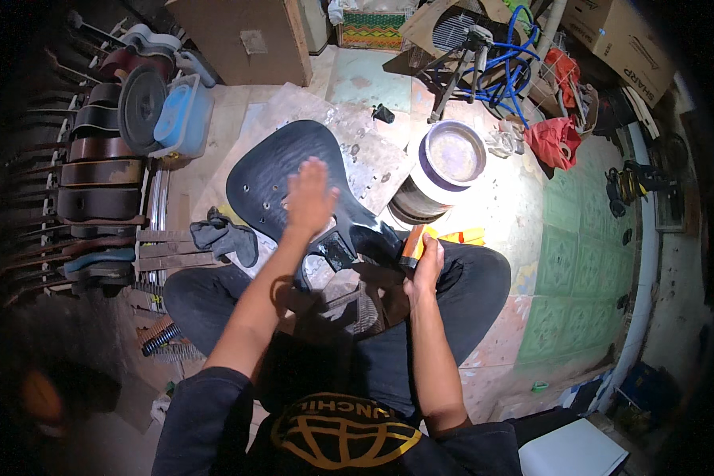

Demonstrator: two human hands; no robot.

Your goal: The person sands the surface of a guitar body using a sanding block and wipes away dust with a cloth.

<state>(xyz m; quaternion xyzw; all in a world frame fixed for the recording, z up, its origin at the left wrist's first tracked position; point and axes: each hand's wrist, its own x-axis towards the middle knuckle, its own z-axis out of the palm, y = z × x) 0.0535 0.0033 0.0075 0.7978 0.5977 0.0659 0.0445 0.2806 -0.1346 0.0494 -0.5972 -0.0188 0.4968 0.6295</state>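
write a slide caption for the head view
The left hand lies flat on a black guitar body while the right hand grips an orange-and-yellow block.

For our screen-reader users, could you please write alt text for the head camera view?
The wearer's left hand is spread over a dark guitar body, while the right hand holds an orange-and-yellow block near the guitar's narrow end. A round basin stands beyond, to the right.

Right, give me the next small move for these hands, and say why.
Probably bring the block onto the guitar body: the right hand holds it by the body's edge, and the left hand, palm down on the body, could perhaps steady it.
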